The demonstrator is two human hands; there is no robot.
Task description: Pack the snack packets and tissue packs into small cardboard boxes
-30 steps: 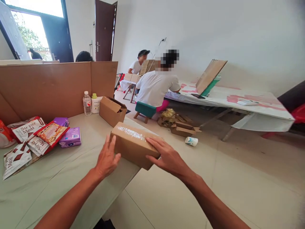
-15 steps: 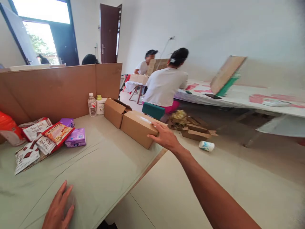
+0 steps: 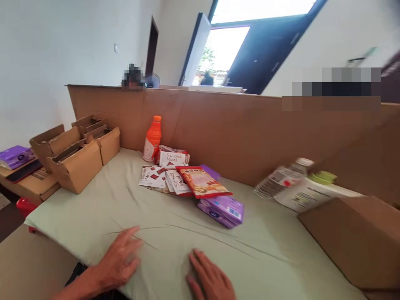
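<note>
My left hand [image 3: 120, 260] hovers at or rests on the green cloth [image 3: 93, 221] near the table's front edge, fingers apart and holding nothing. To its right, my right hand [image 3: 209, 275] lies over the cloth, also empty with fingers spread. Beyond my hands is a pile: white Super Meal packets [image 3: 153, 176], a red snack bag [image 3: 203, 183] and a purple tissue pack [image 3: 222, 211]. An orange bottle [image 3: 153, 139] stands behind the pile, close to the cardboard screen.
Open cardboard boxes [image 3: 78, 166] stand at the left. At the right are a clear plastic bottle [image 3: 278, 181], a white bottle with a green cap [image 3: 303, 193] and a brown carton [image 3: 353, 237]. A tall cardboard panel [image 3: 234, 133] closes the back; a person's head [image 3: 133, 77] shows above it.
My view has swung left. My right hand has left the carton at the right and come back over the cloth near the front edge. My left hand remains empty.
</note>
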